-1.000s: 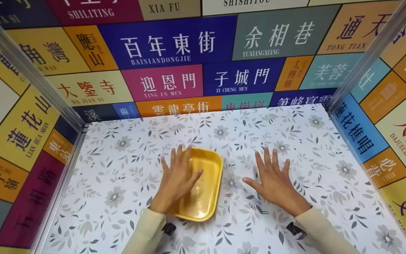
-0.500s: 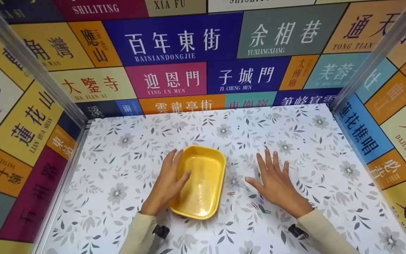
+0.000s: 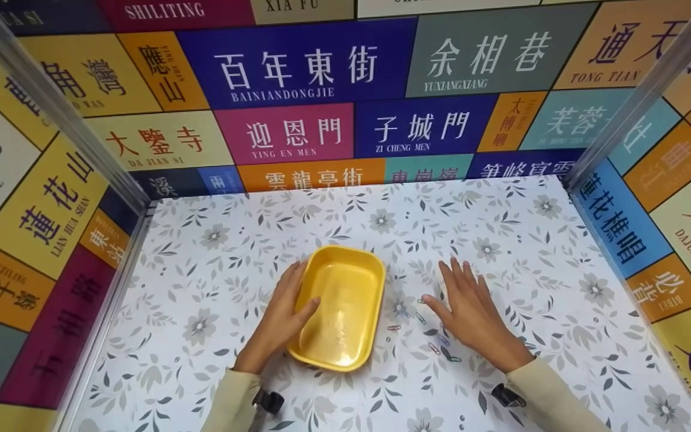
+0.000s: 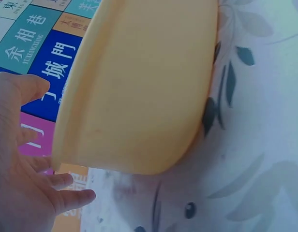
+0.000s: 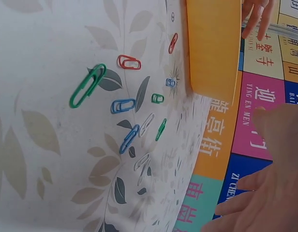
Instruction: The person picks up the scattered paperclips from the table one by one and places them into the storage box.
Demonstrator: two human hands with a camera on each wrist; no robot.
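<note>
The yellow tray was taken as the landmark; it sat on the floral table covering, and the coloured paper clips lay scattered just to its right, none of them visible inside it. The step in hand was judged to be a steadying of the tray before any clip was picked up — nothing was yet held between fingers. The next move, it was judged, would call for a fine pinch on a single thin clip lying flat on the covering, with the tray kept from sliding.

The left hand was laid against the tray's left wall, fingers straight along the outside and the thumb hooked over the rim, so the wall was lightly held. In the left wrist view the tray's outer wall filled the frame beside that hand. The right hand was spread flat, palm down, to the right of the tray, fingers relaxed and gripping nothing — the clips lay between it and the tray's side.
</note>
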